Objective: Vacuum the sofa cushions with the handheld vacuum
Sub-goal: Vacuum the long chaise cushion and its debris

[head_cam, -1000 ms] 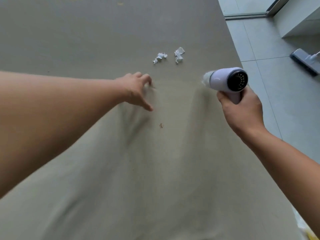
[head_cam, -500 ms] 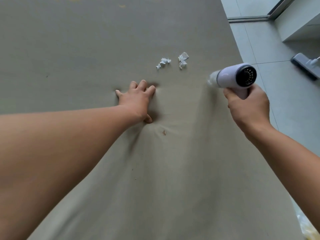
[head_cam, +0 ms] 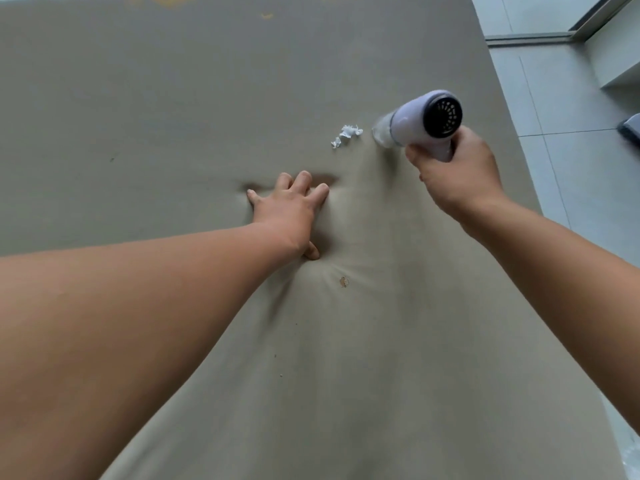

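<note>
A wide grey-beige sofa cushion (head_cam: 173, 98) fills most of the view. My left hand (head_cam: 289, 211) lies flat on it with fingers spread, pressing a dent into the fabric. My right hand (head_cam: 457, 180) grips the handle of a white handheld vacuum (head_cam: 420, 121) whose clear nozzle touches the cushion. Just left of the nozzle lie white scraps of crumpled paper (head_cam: 346, 135). A small brown crumb (head_cam: 343, 281) sits below my left thumb.
Grey tiled floor (head_cam: 571, 168) runs along the cushion's right edge. A dark floor-cleaner head (head_cam: 632, 133) shows at the right border, and a sliding-door track (head_cam: 526, 38) at the top right. Tiny dark specks dot the cushion nearer me.
The vacuum has moved forward and left to the paper scraps; the right-hand scrap is no longer visible. My left hand went from hovering to pressing flat on the cushion.
</note>
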